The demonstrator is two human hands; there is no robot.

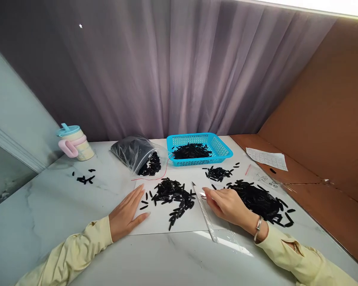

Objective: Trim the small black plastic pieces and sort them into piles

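My left hand (128, 212) lies flat at the left side of a white sheet (155, 226), fingers stretched out and holding nothing. Beside its fingertips are a few loose slender black pieces, and a larger pile of black pieces (173, 194) spreads across the sheet. My right hand (226, 204) is closed in a pinch around what look like metal tweezers (202, 195), mostly hidden by the fingers. Just left of this hand, a white pencil-like stick (207, 216) with a dark point lies slanting. A big heap of black pieces (256, 200) sits behind and right of my right hand.
At the back stand a blue basket (223, 149) with black pieces and an open clear bag (131, 153) of them, a red string (167, 169) nearby. A cup (80, 147) is far left. A paper slip (267, 159) and marked plastic bag (264, 176) lie right.
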